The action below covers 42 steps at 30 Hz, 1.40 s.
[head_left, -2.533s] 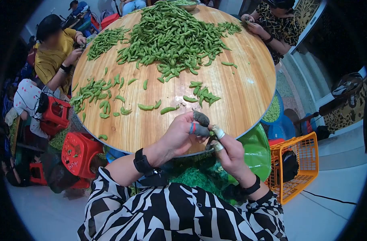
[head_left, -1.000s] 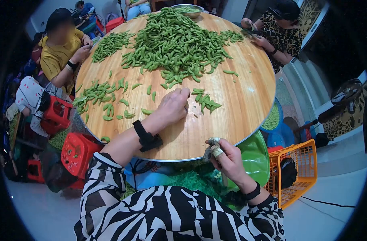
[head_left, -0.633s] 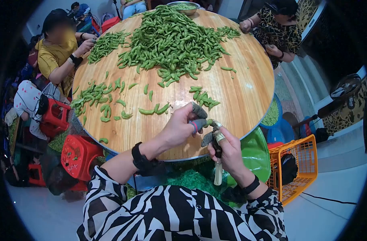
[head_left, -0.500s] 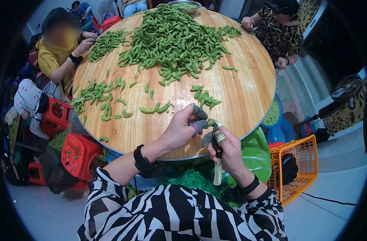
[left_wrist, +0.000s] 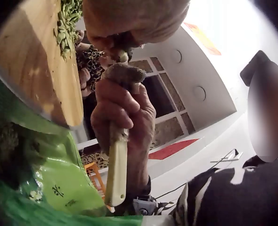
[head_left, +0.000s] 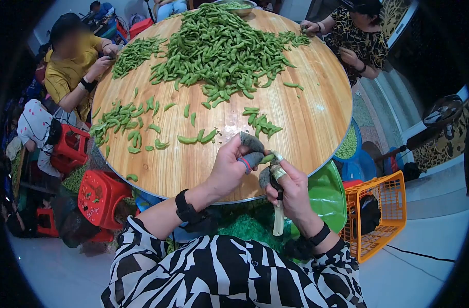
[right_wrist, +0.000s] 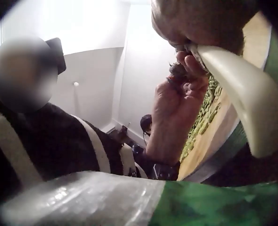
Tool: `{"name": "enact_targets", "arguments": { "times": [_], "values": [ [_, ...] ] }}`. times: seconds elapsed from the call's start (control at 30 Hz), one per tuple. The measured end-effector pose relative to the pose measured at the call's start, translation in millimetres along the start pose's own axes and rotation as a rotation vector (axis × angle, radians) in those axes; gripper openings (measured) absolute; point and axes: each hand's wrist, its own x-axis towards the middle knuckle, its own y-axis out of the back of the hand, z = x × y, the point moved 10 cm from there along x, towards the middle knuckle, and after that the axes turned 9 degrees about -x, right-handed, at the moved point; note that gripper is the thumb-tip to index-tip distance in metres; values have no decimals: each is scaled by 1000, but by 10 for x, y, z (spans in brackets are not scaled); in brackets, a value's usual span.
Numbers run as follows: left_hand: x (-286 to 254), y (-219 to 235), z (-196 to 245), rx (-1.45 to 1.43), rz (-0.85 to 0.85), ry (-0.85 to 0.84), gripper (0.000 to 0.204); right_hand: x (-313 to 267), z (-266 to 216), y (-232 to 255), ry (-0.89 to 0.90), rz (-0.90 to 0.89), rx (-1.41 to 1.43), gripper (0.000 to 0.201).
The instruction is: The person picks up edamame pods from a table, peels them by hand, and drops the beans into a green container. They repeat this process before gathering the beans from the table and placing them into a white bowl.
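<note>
Hands, pod between (green)

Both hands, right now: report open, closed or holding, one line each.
Left hand: closed, pinching a green pod.
Right hand: closed, gripping a pale-handled tool; its working end cannot be made out.

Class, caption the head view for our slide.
At a wooden table heaped with green pods, the left hand holds one pod, the right hand a pale handle.
</note>
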Motion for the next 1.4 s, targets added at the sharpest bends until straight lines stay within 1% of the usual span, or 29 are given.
{"name": "enact_targets", "arguments": {
  "times": [0.03,0.07,0.13,0.17,0.2,0.23,0.27,0.33,0.37,0.4,0.43,0.47,0.53,0.57,0.6,0.7,0.77,0.8,0.87,0.9,0.97,1.03,1.1,1.13,1.2,1.23,1.3,1.33,1.4],
  "values": [
    [13,39,-54,-44,23,47,17,3,-10,-3,0,1,-1,38],
    [23,47,-43,-44,23,47,17,2,-2,-6,-25,6,52,38],
    [0,19,-217,-373,43,267,16,-9,-4,-10,-51,10,105,37],
    [-3,30,-232,-374,45,266,16,-20,-27,-43,-48,-32,154,37],
    [-12,6,-288,-473,30,301,17,-28,-43,-80,-44,-73,203,37],
    [-20,-30,-322,-572,14,336,19,-28,-36,-84,-45,-74,202,37],
    [-17,-28,-313,-572,14,335,19,-26,3,-67,-71,-50,219,38],
    [32,27,17,9,-15,60,21,-27,68,-30,-96,-24,235,38],
    [9,33,66,9,-16,60,21,-28,95,-28,-94,-41,290,38],
    [-45,-93,339,391,-126,-185,23,-27,104,-38,-92,-57,346,38],
    [-154,-279,497,772,-235,-431,25,-27,101,-47,-93,-57,348,38],
    [-158,-259,476,772,-233,-426,25,-37,118,-68,-124,-52,355,39],
    [-303,-412,624,987,-261,-750,30,-41,141,-87,-153,-51,359,39],
    [-342,-434,649,1055,-234,-784,31,-49,160,-101,-174,-63,384,40],
    [-351,-423,647,1056,-230,-782,31,-59,181,-123,-197,-75,408,40],
    [-364,-428,599,1115,-255,-812,28,-54,183,-150,-204,-66,441,41],
    [-275,-339,550,850,-282,-682,22,-56,160,-134,-173,-61,381,40],
    [-289,-361,540,848,-283,-682,22,-61,136,-118,-144,-56,321,40],
    [-147,-136,334,406,-159,-288,12,-75,90,-114,-125,-33,281,39],
    [-159,-144,353,406,-159,-289,12,-79,62,-96,-105,-11,241,37],
    [-128,-10,71,147,-68,78,14,-95,68,-48,-99,-22,211,37],
    [-136,-8,49,119,-53,115,14,-102,83,-39,-96,-33,182,37],
    [-139,13,17,92,-36,153,14,-92,17,-7,-13,-3,37,34],
    [-135,19,-8,105,-44,176,14,-85,26,12,-13,-4,37,34],
    [-150,18,-44,121,-52,199,14,-63,4,151,10,84,-174,28],
    [-172,-28,-42,166,-87,176,14,-40,-11,145,12,84,-173,28],
    [-212,-73,-87,215,-120,155,14,-18,-163,199,119,182,-262,20],
    [-233,-99,-119,188,-151,147,14,-15,-182,205,119,179,-258,20],
    [-260,-94,-88,169,-175,132,14,13,-198,140,88,37,-439,13]
  ]
}}
